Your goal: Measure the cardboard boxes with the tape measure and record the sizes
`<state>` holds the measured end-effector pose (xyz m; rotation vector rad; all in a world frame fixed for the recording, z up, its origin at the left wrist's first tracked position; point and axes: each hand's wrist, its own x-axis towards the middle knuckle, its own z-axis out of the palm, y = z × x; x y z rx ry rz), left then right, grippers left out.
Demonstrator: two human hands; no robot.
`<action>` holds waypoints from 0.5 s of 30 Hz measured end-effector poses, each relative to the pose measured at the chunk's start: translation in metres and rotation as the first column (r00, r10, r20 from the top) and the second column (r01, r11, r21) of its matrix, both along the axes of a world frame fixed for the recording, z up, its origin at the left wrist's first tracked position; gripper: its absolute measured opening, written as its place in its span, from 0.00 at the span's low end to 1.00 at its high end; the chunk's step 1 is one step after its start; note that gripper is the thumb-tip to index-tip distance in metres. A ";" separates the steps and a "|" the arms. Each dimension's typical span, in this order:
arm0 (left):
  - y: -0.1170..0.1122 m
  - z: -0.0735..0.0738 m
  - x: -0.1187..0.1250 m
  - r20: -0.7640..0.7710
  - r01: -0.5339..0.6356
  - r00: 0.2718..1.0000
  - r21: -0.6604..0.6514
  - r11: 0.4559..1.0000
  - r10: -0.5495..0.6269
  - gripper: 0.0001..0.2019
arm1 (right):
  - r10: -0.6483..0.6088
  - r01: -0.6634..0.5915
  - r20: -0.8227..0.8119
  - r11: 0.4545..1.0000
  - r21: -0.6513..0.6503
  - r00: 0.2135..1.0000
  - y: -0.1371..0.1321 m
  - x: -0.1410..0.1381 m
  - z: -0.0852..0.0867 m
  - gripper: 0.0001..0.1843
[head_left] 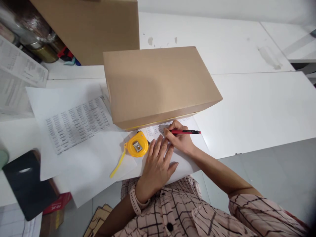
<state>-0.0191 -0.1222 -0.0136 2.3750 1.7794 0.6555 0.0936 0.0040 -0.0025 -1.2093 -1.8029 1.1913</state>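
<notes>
My right hand (179,136) is closed around a red and black pen (186,131), its tip down on a sheet of paper (192,164) that bears rows of writing. Flat on the same sheet lies my left hand (158,161), fingers stretched out and nothing in them. Just left of those fingers sits a yellow tape measure (137,144) with a yellow wrist strap. A brown cardboard box (160,82) stands right behind both hands and covers the sheet's far part.
A printed sheet (79,123) lies on the left. Behind it stands another large cardboard box (106,29), beside jars (44,51). At lower left is a dark flat object (29,184). The white table (254,108) extends right; its front edge runs close to my body.
</notes>
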 end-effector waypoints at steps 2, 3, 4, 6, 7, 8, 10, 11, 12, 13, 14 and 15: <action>0.000 0.000 0.000 -0.002 0.001 1.000 0.003 1.000 -0.001 0.27 | 0.002 -0.002 -0.007 1.000 -0.010 1.000 0.000 0.000 0.000 0.14; 0.000 0.000 0.000 -0.003 0.001 1.000 0.003 1.000 -0.001 0.27 | 0.007 -0.007 -0.008 1.000 -0.018 1.000 0.001 0.000 -0.001 0.14; 0.000 0.000 0.000 -0.002 0.000 1.000 0.001 1.000 0.000 0.27 | 0.011 -0.012 -0.008 1.000 -0.024 1.000 0.001 0.001 -0.001 0.14; 0.000 0.000 0.000 0.001 0.001 1.000 -0.006 1.000 -0.001 0.27 | 0.014 -0.015 -0.007 0.999 -0.029 1.000 0.002 0.000 -0.001 0.14; 0.000 0.000 0.000 0.002 0.001 1.000 -0.010 1.000 -0.001 0.27 | 0.012 -0.012 -0.009 1.000 -0.029 1.000 0.002 0.000 -0.002 0.14; 0.000 0.000 0.000 0.002 0.002 1.000 -0.014 1.000 -0.002 0.27 | 0.007 -0.007 -0.011 1.000 -0.028 1.000 0.002 0.000 -0.002 0.14; 0.000 0.000 -0.001 0.004 0.001 1.000 -0.013 1.000 -0.001 0.27 | -0.001 0.000 -0.015 1.000 -0.027 1.000 0.002 -0.001 -0.001 0.14; 0.000 0.001 -0.001 0.005 0.002 1.000 -0.011 1.000 -0.002 0.27 | -0.002 0.002 -0.015 1.000 -0.024 1.000 0.002 -0.001 -0.001 0.14; 0.000 0.001 -0.001 0.007 0.002 1.000 -0.008 1.000 -0.002 0.27 | -0.003 0.002 -0.012 1.000 -0.020 1.000 0.002 -0.001 0.000 0.14; 0.000 0.000 -0.001 0.008 0.001 1.000 -0.005 1.000 -0.001 0.27 | -0.004 0.004 -0.010 1.000 -0.016 1.000 0.002 -0.001 0.000 0.14; 0.000 0.000 0.000 0.008 0.001 1.000 -0.002 1.000 -0.001 0.27 | -0.006 0.006 -0.008 1.000 -0.014 1.000 0.002 -0.001 0.000 0.14; 0.000 0.000 0.000 0.007 0.001 1.000 -0.001 1.000 -0.001 0.27 | -0.007 0.007 -0.004 1.000 -0.014 1.000 0.002 -0.001 0.001 0.14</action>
